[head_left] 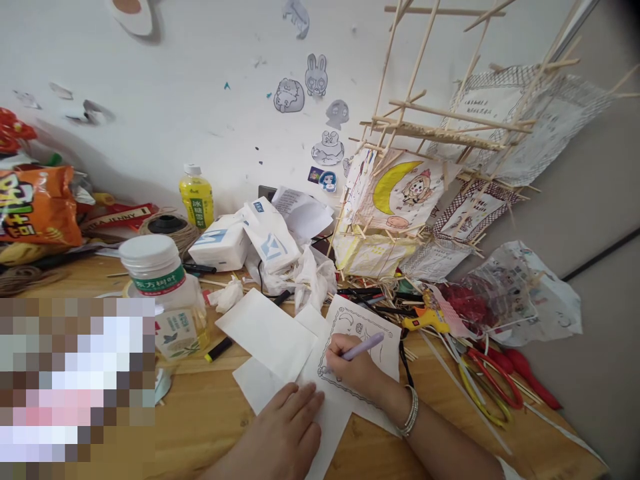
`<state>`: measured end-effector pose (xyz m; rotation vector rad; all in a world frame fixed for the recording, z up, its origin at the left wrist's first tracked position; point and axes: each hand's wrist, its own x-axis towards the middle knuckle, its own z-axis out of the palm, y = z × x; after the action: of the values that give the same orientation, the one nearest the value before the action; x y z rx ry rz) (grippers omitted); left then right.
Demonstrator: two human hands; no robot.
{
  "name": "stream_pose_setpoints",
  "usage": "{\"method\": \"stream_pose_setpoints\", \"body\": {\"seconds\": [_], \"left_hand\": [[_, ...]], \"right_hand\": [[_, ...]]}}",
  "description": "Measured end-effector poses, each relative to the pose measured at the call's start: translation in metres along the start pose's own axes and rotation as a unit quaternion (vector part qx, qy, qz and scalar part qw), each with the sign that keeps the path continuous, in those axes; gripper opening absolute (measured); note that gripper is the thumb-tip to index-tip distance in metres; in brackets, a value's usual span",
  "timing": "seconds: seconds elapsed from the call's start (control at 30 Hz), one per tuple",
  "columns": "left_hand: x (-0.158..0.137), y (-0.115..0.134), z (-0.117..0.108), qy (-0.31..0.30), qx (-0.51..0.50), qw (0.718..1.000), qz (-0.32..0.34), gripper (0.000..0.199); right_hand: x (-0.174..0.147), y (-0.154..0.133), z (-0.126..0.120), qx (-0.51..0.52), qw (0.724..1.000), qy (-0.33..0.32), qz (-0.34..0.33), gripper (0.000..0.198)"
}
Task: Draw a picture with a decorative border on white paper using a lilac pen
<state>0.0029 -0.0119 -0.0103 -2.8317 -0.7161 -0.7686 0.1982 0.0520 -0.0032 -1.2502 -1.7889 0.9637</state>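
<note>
A light purple pen (364, 347) is gripped in my right hand (350, 363), which rests on a white drawing sheet (385, 393). Black outlines show on that sheet: a wavy border, a crescent moon and other shapes partly covered by my hand. The pen's tip is hidden behind my fingers. My left hand (295, 427) lies flat, palm down, with its fingers stretched over a blank white sheet (330, 433) beside the drawing. Another blank paper (267, 333) overlaps these sheets at the upper left.
A large clear jar (173, 313) with a white lid stands left. Tissue packs (270, 233) and a yellow bottle (196, 197) are behind. A stick frame (400, 127) with paper panels rises at the right, near a yellow glue gun (427, 320) and scissors (490, 387).
</note>
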Motion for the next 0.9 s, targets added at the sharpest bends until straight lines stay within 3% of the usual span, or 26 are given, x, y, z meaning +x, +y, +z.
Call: {"method": "stream_pose_setpoints", "body": {"seconds": [0.1, 0.2, 0.3, 0.4, 0.67, 0.9], "left_hand": [[-0.002, -0.001, 0.006, 0.038, 0.004, 0.999, -0.003, 0.009], [-0.004, -0.004, 0.013, 0.074, 0.011, 0.997, -0.028, 0.015], [-0.004, -0.010, 0.015, 0.080, 0.019, 0.994, -0.067, 0.020], [-0.004, -0.016, 0.015, 0.082, 0.024, 0.992, -0.092, 0.021], [-0.003, -0.015, 0.014, 0.099, 0.020, 0.990, -0.096, 0.019], [-0.004, -0.019, 0.017, 0.097, 0.019, 0.990, -0.097, 0.021]], "right_hand": [[0.001, -0.006, -0.007, 0.069, 0.997, 0.026, 0.011, 0.023], [0.004, -0.011, -0.022, 0.111, 0.989, 0.100, -0.005, 0.018], [0.008, -0.010, -0.040, 0.078, 0.981, 0.178, -0.031, 0.013], [0.011, -0.006, -0.056, 0.046, 0.975, 0.215, -0.033, 0.021], [0.011, -0.008, -0.072, -0.072, 0.976, 0.200, -0.049, 0.028], [0.016, 0.017, -0.087, -0.188, 0.956, 0.215, -0.063, 0.026]]}}
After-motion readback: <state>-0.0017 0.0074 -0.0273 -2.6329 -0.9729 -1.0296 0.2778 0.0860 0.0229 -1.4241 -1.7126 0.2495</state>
